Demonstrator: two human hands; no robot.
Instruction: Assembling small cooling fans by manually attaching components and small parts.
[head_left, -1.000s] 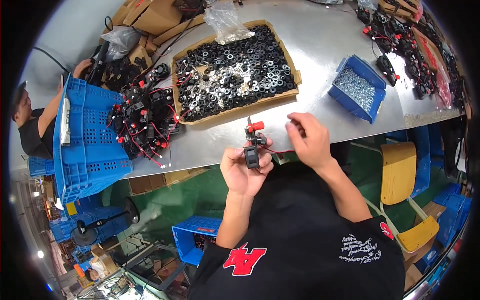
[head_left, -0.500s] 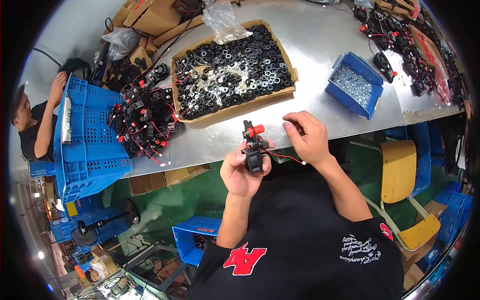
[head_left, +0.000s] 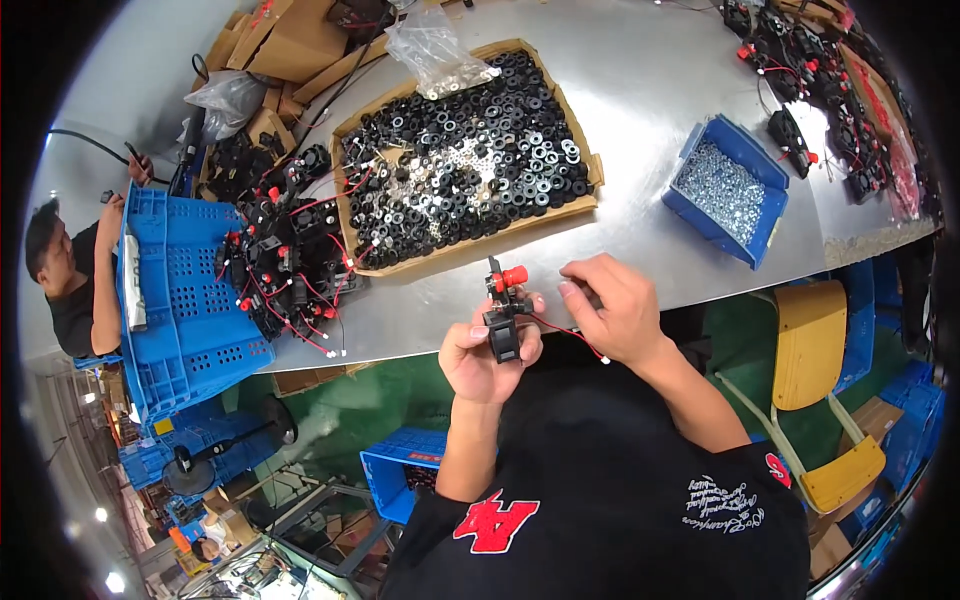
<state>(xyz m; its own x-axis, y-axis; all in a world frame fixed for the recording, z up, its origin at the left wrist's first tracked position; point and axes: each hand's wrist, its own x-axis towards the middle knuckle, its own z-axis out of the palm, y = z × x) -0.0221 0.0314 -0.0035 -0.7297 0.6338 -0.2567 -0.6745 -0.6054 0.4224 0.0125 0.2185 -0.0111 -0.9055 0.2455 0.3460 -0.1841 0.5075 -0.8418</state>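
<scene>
Upright in my left hand (head_left: 478, 368), a small black fan assembly (head_left: 503, 338) is held between thumb and fingers near the table's front edge. A red cylindrical part (head_left: 515, 276) sticks out at its upper end. A thin red and black wire trails from it to the right, ending in a white plug (head_left: 604, 360). My right hand (head_left: 618, 312) hovers just right of the assembly, apart from it. Its fingers are curled with the thumb against them; anything in that pinch is too small or hidden to make out.
A cardboard tray (head_left: 480, 235) of black rings and metal washers lies ahead, a plastic bag on its far edge. A blue bin (head_left: 690, 222) of small screws stands to the right. Wired assemblies (head_left: 290, 260) pile up at left beside a blue crate (head_left: 150, 350); a person (head_left: 75, 290) is behind it.
The view has shifted slightly. My left hand has turned the assembly a little, so the fan's side shows differently. My right hand stays close by, its fingers curled somewhat more.
</scene>
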